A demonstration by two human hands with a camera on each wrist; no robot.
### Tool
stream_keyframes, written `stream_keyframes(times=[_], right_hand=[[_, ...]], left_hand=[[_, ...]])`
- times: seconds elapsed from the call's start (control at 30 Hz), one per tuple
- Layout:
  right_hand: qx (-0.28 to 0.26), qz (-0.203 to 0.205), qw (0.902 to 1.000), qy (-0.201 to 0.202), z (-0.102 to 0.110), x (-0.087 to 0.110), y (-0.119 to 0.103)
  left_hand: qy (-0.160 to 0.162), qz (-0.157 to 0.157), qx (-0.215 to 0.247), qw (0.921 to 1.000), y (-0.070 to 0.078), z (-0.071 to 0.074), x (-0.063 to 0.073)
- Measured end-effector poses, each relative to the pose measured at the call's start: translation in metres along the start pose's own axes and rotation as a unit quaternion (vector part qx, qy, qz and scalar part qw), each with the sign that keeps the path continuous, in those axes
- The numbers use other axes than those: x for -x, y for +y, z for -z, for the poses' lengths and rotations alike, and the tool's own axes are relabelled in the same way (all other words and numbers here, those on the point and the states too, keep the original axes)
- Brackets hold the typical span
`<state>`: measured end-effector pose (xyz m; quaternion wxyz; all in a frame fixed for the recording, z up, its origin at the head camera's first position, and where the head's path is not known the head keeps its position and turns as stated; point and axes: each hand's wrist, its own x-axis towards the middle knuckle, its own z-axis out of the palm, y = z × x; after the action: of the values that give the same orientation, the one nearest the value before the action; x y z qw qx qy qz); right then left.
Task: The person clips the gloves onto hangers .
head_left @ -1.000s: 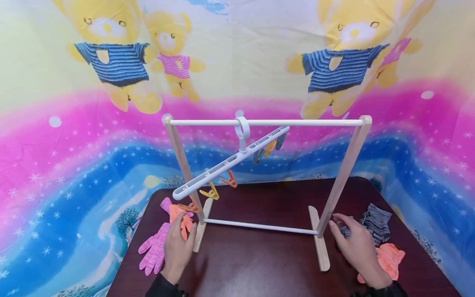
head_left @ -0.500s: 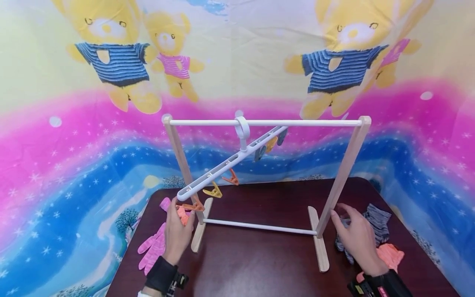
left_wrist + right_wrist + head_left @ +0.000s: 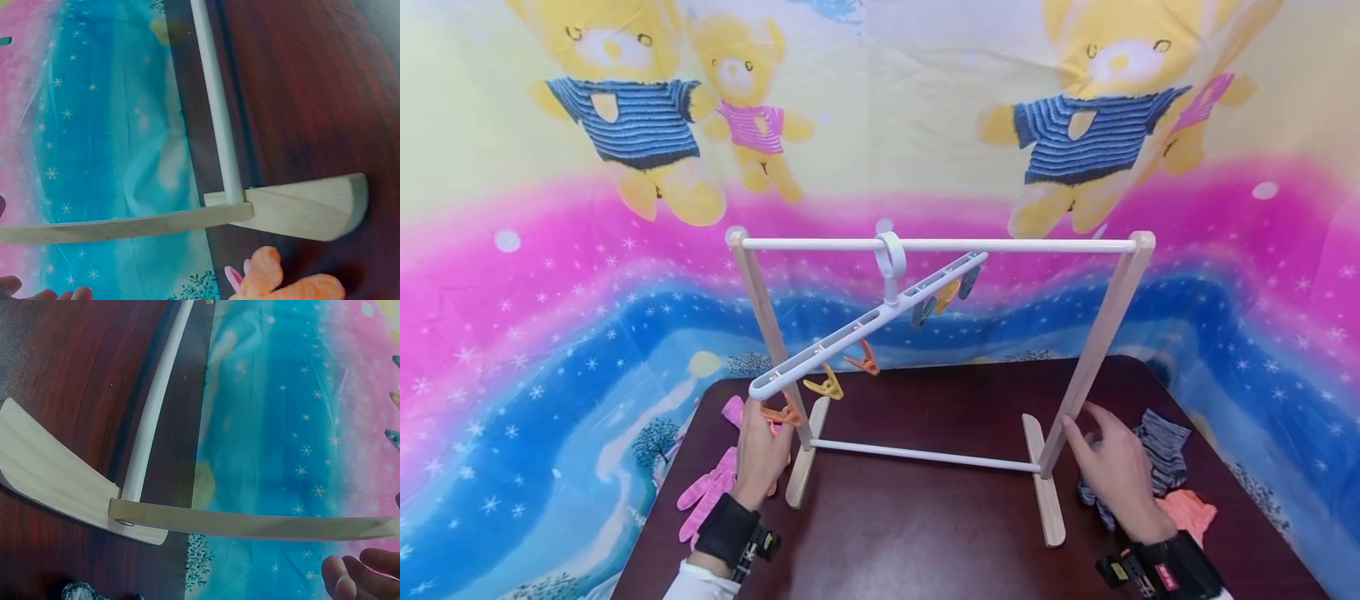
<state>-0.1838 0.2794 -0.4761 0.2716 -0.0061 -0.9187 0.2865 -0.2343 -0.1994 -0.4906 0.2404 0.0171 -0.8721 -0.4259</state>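
A white hanger [image 3: 827,346] hangs slantwise by its ring from the top rod [image 3: 1015,245] of a wooden-sided rack. My left hand [image 3: 760,454] is raised by the hanger's near end, fingers spread, right at the orange clip [image 3: 784,414] and outside the left post [image 3: 762,308]. A yellow clip [image 3: 826,386] and another orange clip [image 3: 865,362] dangle farther along. Beside the right post [image 3: 1092,358], my right hand [image 3: 1116,471] holds its fingers loosely bent, thumb close to the wood. In the right wrist view, its fingertips [image 3: 362,575] show below the post with nothing between them.
A pink glove [image 3: 706,492] and an orange glove [image 3: 300,287] lie left of the rack. Grey striped knitwear [image 3: 1163,450] and an orange knitted piece [image 3: 1189,510] lie at right. A white lower rod [image 3: 925,457] joins the feet. Bear-printed cloth [image 3: 880,100] surrounds the table.
My left hand has risen from over the orange glove to the hanger's near end. The hanger has swayed slightly. My right hand has stayed beside the right post.
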Motion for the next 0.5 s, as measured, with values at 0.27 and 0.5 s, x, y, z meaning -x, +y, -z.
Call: stream_keyframes(times=[0.27, 0.5], right_hand=[[-0.029, -0.001, 0.9996, -0.002, -0.004, -0.007, -0.003], [-0.035, -0.020, 0.9989, -0.024, -0.011, -0.010, -0.002]], left_hand=[[-0.034, 0.014, 0.020, 0.9991, 0.008, 0.000, -0.013], [-0.033, 0.013, 0.024, 0.9991, 0.010, -0.007, -0.017]])
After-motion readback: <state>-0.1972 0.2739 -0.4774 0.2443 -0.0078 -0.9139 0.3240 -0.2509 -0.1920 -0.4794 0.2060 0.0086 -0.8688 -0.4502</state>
